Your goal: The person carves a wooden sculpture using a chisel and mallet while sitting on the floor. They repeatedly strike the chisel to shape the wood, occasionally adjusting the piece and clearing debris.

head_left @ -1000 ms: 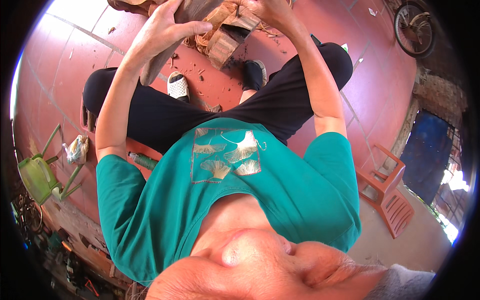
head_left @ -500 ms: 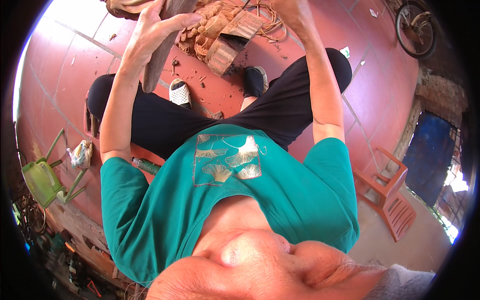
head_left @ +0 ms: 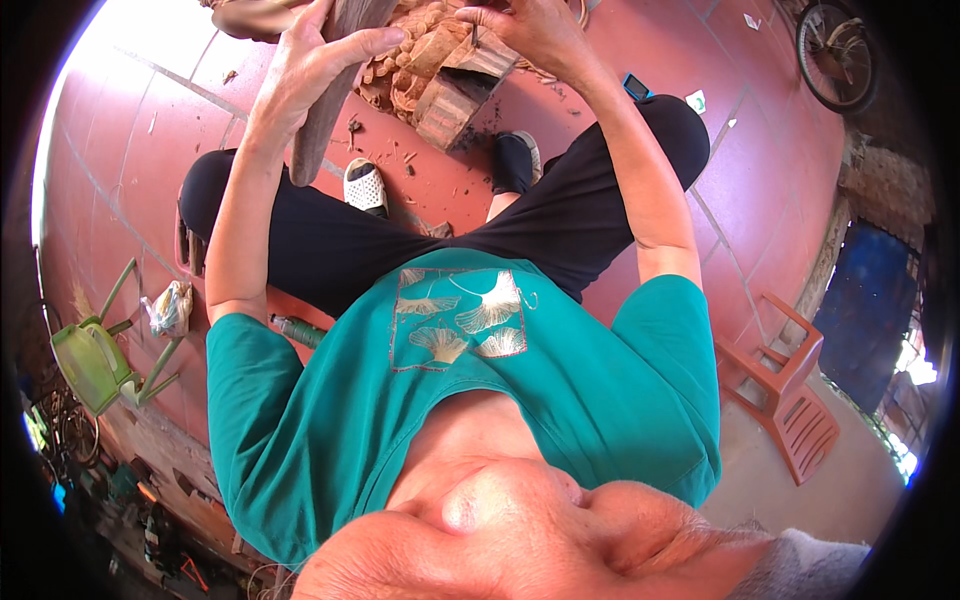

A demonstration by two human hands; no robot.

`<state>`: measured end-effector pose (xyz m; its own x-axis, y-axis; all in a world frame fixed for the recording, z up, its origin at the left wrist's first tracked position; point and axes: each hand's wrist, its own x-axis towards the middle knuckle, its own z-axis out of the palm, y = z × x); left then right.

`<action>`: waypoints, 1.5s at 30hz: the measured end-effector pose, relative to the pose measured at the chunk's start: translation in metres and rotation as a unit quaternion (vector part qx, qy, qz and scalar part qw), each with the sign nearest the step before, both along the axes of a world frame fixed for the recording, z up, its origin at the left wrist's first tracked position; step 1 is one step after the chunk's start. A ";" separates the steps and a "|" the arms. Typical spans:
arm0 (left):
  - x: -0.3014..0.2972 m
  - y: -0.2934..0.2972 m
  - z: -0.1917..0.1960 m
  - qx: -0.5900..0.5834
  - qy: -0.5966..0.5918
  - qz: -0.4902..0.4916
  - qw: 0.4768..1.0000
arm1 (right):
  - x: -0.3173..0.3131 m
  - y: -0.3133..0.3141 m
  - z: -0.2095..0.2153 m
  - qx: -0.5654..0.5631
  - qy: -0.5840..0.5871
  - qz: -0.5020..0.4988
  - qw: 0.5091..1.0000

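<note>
My left hand [head_left: 300, 70] is closed around a long, worn, club-shaped piece of wood [head_left: 325, 110], its thumb lying across the top and the lower end hanging past the wrist. At the top edge, my right hand [head_left: 535, 30] is bent over a carved wooden piece [head_left: 430, 65]. A short, thin dark tool [head_left: 474, 36] shows below its fingers; the grip is partly cut off by the frame. The carving rests on the floor between my feet, with knobbly relief and blocky, pale-striped ends towards me.
Wood chips [head_left: 353, 127] litter the red tiled floor [head_left: 130, 150]. A blue-edged phone-like device [head_left: 637, 88] lies by my right knee. A green chair [head_left: 90, 365] and plastic bag [head_left: 170, 308] are at left, a red-brown plastic chair [head_left: 790, 400] at right, a bicycle wheel [head_left: 838, 60] at far right.
My right hand has moved left over the carving and now covers much of the orange cord. The blue-edged device has come into sight beside my right forearm. My left hand keeps its hold.
</note>
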<state>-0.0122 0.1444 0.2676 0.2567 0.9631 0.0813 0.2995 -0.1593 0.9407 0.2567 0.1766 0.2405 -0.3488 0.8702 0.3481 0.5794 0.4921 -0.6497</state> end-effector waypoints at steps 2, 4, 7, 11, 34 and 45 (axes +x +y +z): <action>-0.002 0.001 0.002 0.002 0.005 -0.001 1.000 | 0.001 0.000 0.001 0.003 -0.033 -0.006 0.999; -0.006 0.001 0.004 -0.002 0.012 0.001 1.000 | -0.001 -0.004 0.007 -0.001 -0.010 0.012 1.000; 0.001 0.001 0.006 0.106 -0.028 0.023 0.994 | -0.002 -0.005 0.010 0.035 0.007 0.041 0.999; 0.010 -0.016 0.045 0.084 -0.080 0.050 0.992 | 0.000 -0.001 0.008 0.033 -0.056 0.103 0.993; -0.023 -0.006 -0.001 0.141 0.187 0.045 0.971 | 0.013 0.002 0.017 0.018 0.053 -0.053 0.997; -0.006 -0.015 0.023 0.040 0.035 0.033 0.998 | 0.004 -0.001 0.004 -0.015 0.068 0.021 0.997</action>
<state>-0.0182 0.1289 0.2901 0.2003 0.9694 0.1420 0.3765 -0.2100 0.9023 0.2608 0.1757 0.2443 -0.3363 0.8663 0.3693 0.4648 0.4937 -0.7350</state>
